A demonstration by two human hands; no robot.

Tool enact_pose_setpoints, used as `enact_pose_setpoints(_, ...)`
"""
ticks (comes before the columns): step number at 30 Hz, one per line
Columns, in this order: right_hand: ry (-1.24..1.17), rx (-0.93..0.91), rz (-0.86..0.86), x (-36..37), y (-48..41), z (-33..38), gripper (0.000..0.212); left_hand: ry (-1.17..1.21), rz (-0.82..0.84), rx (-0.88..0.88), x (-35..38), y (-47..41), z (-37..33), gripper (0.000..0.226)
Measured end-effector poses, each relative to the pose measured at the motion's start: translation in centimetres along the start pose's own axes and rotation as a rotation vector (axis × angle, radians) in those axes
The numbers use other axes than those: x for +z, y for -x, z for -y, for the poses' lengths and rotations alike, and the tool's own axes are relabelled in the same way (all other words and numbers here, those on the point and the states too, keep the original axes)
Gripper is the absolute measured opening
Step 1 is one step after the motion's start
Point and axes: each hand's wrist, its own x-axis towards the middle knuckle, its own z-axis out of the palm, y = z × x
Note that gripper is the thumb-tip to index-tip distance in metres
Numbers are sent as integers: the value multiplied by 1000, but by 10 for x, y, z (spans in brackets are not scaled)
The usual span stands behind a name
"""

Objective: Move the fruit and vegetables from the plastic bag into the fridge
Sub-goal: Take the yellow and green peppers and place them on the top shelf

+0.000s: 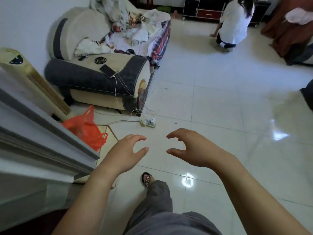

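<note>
The person is holding both hands out over the tiled floor (220, 107), and neither is gripping anything. The left hand (126, 153) and the right hand (191, 148) are facing each other with a gap between them. On each, the fingers are loosely curved and standing apart from the thumb.

The red bag (84, 129) is sitting low down, just left of the left hand and not touching it, against a blurred white door (42, 133). What it holds is not showing. A sandalled foot (147, 178) is standing below the hands.

Behind the bag, a tower fan (33, 82) is leaning into view beside an armchair (94, 78) piled with cloth. A phone (107, 70) is lying on the armrest with a cable running down toward a power strip (148, 122) on the floor. Far back, another person (234, 22) is crouching.
</note>
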Motion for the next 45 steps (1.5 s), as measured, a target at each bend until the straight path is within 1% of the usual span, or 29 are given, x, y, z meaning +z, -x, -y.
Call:
enact_pose_setpoints(3,26,-27,-12,-26,-54,-11,45,29,-5,-50,-7,-53,13,38)
enact_pose_setpoints(8,64,-70,58,-70,-144,-13,44,71,-47,-160,-36,-131,32,39)
enact_pose_setpoints(13,43,-169,72,-87,-226,-13,42,59,-48,-274,-61,-179,51,40)
enact_pose_setpoints(16,53,-247,166,-87,-264,-18,43,86,-58,-377,-72,-189,61,41)
enact_pose_setpoints(19,86,-345,268,-87,-310,-20,45,160,-103,-500,-82,-195,74,44)
enact_pose_setpoints(22,105,-482,359,-92,-363,-13,45,211,-210,-637,-93,-203,80,61)
enact_pose_setpoints(24,116,-580,427,-98,-397,-5,45,235,-282,-745,-98,-208,76,66)
enact_pose_setpoints(25,119,-621,457,-100,-413,-1,45,254,-305,-794,-101,-211,74,62)
enact_pose_setpoints(27,130,-705,514,-103,-445,9,44,257,-360,-877,-107,-221,71,46)
enact_pose_setpoints(28,144,-749,537,-102,-460,14,44,248,-402,-906,-109,-225,70,42)
enact_pose_setpoints(30,172,-824,582,-95,-484,28,44,271,-479,-960,-111,-232,67,41)
enact_pose_setpoints(33,202,-914,679,-79,-503,54,44,375,-565,-1062,-102,-231,62,40)
enact_pose_setpoints(36,251,-993,782,-62,-508,80,44,419,-622,-1142,-90,-221,59,33)
enact_pose_setpoints(38,295,-1031,831,-52,-514,94,46,423,-661,-1181,-86,-214,67,24)
enact_pose_setpoints(41,381,-1040,863,-40,-528,110,47,460,-690,-1209,-85,-209,94,21)
enact_pose_setpoints(43,427,-1006,845,-40,-541,117,48,501,-656,-1190,-91,-213,117,30)
enact_pose_setpoints(45,481,-960,842,-40,-555,120,48,531,-588,-1160,-103,-224,142,40)
